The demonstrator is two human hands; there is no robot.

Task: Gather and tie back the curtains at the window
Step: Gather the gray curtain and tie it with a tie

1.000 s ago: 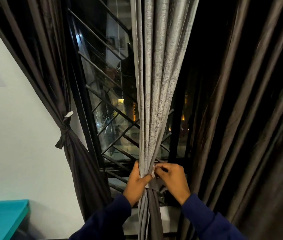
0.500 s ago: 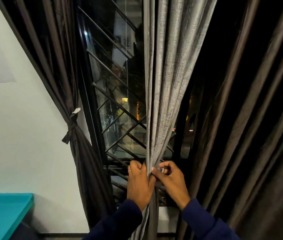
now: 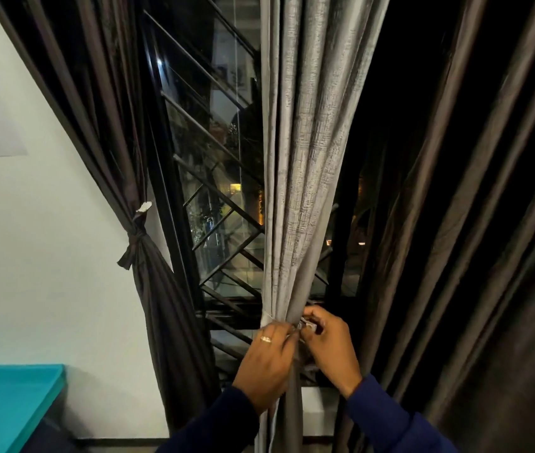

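- Head view, handling: the grey curtain [image 3: 302, 158] hangs down the middle of the frame in long soft pleats. It looks like a textured woven cloth, limp and light enough to bunch in one hand, though the folds would likely spring apart if let go. The best hold seems to be at the narrow waist low in the frame, where the pleats are already drawn together.
- Head view, left hand [image 3: 267, 361]: it is clenched around the gathered waist from the left of the bundle, fingers pressed against the cloth, a ring [image 3: 265, 339] on one finger.
- Head view, right hand [image 3: 330, 344]: it sits just right of the bundle, touching it, fingertips pinching a small pale piece [image 3: 307, 325] at the gather; whether that is a clip or the end of a tie-back cannot be told.
- Head view, the other curtains: a dark curtain [image 3: 148, 289] at centre left is already tied with a knotted band [image 3: 133, 243], against the white wall [image 3: 47, 256]. Another dark curtain [image 3: 472, 223] fills the right of the frame and hangs loose, so the task looks partly done.
- Head view, behind: the window grille [image 3: 214, 197] shows between the curtains.
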